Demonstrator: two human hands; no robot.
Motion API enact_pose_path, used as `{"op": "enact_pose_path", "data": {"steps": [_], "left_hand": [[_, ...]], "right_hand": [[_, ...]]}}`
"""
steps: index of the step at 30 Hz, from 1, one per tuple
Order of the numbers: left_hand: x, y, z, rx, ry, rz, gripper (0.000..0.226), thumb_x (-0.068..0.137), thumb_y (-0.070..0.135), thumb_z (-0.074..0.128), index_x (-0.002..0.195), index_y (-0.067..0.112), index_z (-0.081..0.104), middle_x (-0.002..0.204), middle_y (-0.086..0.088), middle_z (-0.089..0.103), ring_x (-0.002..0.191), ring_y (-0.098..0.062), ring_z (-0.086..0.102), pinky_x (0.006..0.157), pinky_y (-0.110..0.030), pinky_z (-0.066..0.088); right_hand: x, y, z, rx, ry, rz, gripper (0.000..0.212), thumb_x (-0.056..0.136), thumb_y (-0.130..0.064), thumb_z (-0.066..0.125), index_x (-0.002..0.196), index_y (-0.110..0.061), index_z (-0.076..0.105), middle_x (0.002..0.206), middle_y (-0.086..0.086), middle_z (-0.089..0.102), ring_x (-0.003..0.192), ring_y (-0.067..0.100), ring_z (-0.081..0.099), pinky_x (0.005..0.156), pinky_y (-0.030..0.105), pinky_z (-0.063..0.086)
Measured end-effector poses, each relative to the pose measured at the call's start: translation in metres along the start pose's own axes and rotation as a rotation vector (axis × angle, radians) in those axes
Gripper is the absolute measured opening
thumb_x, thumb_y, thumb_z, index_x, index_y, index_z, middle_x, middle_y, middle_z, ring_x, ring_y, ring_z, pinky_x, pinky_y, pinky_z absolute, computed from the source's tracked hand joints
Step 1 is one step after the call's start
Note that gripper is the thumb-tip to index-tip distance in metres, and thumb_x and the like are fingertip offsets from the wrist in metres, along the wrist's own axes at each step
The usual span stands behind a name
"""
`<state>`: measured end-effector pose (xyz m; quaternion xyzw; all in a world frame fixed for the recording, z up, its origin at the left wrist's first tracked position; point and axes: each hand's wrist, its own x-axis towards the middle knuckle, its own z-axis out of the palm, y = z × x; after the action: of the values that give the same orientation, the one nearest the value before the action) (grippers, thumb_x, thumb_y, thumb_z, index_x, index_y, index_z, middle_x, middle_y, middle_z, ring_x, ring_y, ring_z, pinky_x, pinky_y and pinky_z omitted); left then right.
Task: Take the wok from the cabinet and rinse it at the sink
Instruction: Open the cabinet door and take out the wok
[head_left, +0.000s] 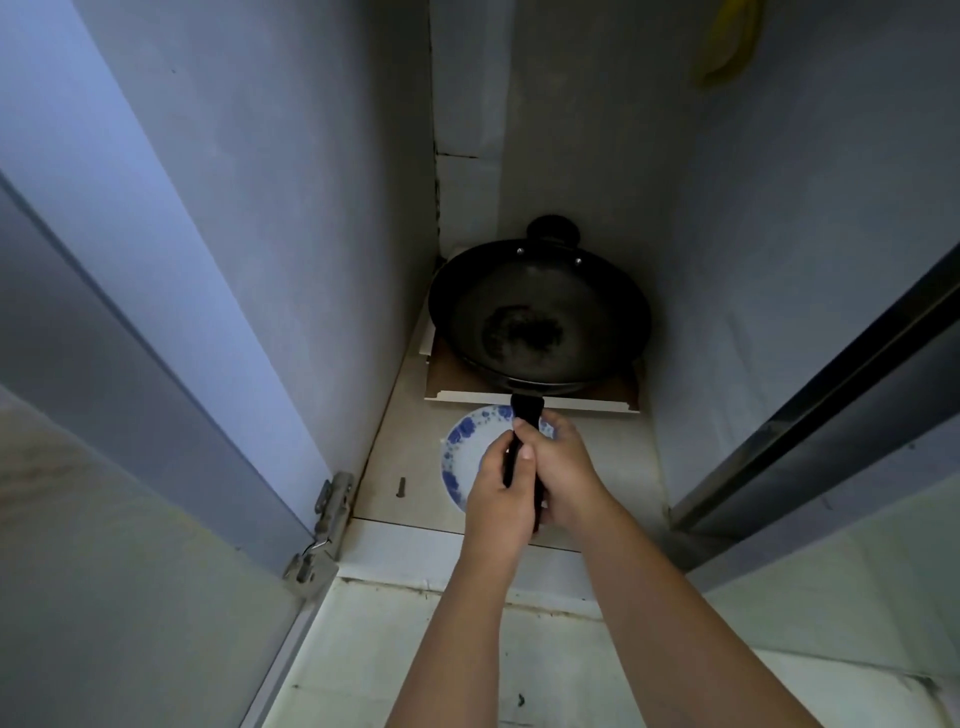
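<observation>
Left hand and right hand are clasped around the wok's handle, wok bowl lying beyond them inside the cabinet.

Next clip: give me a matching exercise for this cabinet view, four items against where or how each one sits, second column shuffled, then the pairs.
Column one:
1. wok
2. blue-patterned plate
3. hinge
4. yellow object

Column two:
A. at the cabinet's left front edge
B. high in the top right corner
C. resting on a flat board at the back
D. on the cabinet floor, under the hands

Pairs: 1-C, 2-D, 3-A, 4-B. Both the left hand and right hand grip the wok's long handle.
</observation>
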<state>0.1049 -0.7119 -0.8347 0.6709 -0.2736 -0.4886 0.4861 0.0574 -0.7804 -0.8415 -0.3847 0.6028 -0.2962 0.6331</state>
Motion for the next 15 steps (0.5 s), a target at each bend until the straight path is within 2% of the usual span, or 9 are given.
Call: {"op": "enact_pose_path", "data": {"steps": [2, 4, 5, 8, 10, 13, 15], "left_hand": [[-0.0001, 0.0003, 0.0006, 0.006, 0.006, -0.008, 0.035, 0.096, 0.035, 0.038, 0.131, 0.039, 0.041, 0.125, 0.0, 0.058, 0.106, -0.019, 0.059, 0.072, -0.028, 0.057], [-0.0001, 0.0012, 0.0008, 0.012, -0.007, -0.019, 0.035, 0.096, 0.035, 0.039, 0.131, 0.041, 0.041, 0.122, -0.002, 0.06, 0.102, -0.022, 0.061, 0.057, -0.023, 0.055], [0.0006, 0.0014, 0.0008, 0.009, -0.016, -0.033, 0.035, 0.096, 0.036, 0.038, 0.131, 0.042, 0.041, 0.12, -0.004, 0.061, 0.101, -0.025, 0.062, 0.05, -0.02, 0.052], [0.0041, 0.001, 0.0006, 0.002, -0.024, -0.083, 0.034, 0.096, 0.038, 0.037, 0.13, 0.046, 0.04, 0.118, -0.014, 0.062, 0.105, -0.038, 0.061, 0.041, -0.017, 0.047], [0.0065, 0.0015, 0.0014, -0.005, -0.021, -0.107, 0.034, 0.096, 0.038, 0.036, 0.128, 0.048, 0.04, 0.117, -0.014, 0.063, 0.104, -0.038, 0.061, 0.04, -0.016, 0.047], [0.0086, 0.0003, 0.0038, -0.041, -0.005, -0.098, 0.031, 0.097, 0.037, 0.035, 0.125, 0.047, 0.043, 0.113, -0.007, 0.064, 0.099, -0.029, 0.063, 0.048, -0.021, 0.05], [0.0082, -0.0021, 0.0057, -0.084, 0.007, -0.069, 0.031, 0.097, 0.034, 0.037, 0.124, 0.044, 0.047, 0.113, -0.01, 0.065, 0.1, -0.032, 0.063, 0.048, -0.021, 0.05]], "right_hand": [[0.0003, 0.0003, -0.0008, 0.043, -0.025, 0.007, 0.04, 0.09, -0.028, 0.055, 0.128, -0.03, 0.043, 0.113, 0.01, 0.063, 0.099, 0.029, 0.062, 0.076, 0.039, 0.054], [0.0013, 0.0009, -0.0014, 0.099, -0.058, 0.0, 0.041, 0.091, -0.026, 0.054, 0.129, -0.029, 0.042, 0.105, 0.007, 0.064, 0.092, 0.024, 0.063, 0.064, 0.032, 0.053], [0.0019, 0.0017, -0.001, 0.108, -0.064, -0.007, 0.042, 0.091, -0.026, 0.054, 0.13, -0.029, 0.04, 0.103, 0.006, 0.064, 0.09, 0.023, 0.063, 0.064, 0.032, 0.052], [0.0056, 0.0059, 0.0028, 0.092, -0.057, -0.031, 0.047, 0.091, -0.027, 0.054, 0.134, -0.028, 0.037, 0.116, 0.011, 0.061, 0.101, 0.027, 0.062, 0.084, 0.039, 0.053], [0.0063, 0.007, 0.0054, 0.077, -0.038, -0.059, 0.043, 0.092, -0.027, 0.052, 0.133, -0.027, 0.041, 0.118, 0.011, 0.061, 0.104, 0.027, 0.061, 0.091, 0.041, 0.051], [0.007, 0.0064, 0.0066, 0.046, 0.005, -0.097, 0.036, 0.093, -0.025, 0.05, 0.129, -0.025, 0.047, 0.112, 0.008, 0.064, 0.1, 0.025, 0.062, 0.087, 0.036, 0.051], [0.0063, 0.0073, 0.0069, 0.03, 0.014, -0.107, 0.034, 0.093, -0.024, 0.048, 0.127, -0.025, 0.048, 0.108, 0.007, 0.064, 0.097, 0.023, 0.063, 0.083, 0.033, 0.051]]}}
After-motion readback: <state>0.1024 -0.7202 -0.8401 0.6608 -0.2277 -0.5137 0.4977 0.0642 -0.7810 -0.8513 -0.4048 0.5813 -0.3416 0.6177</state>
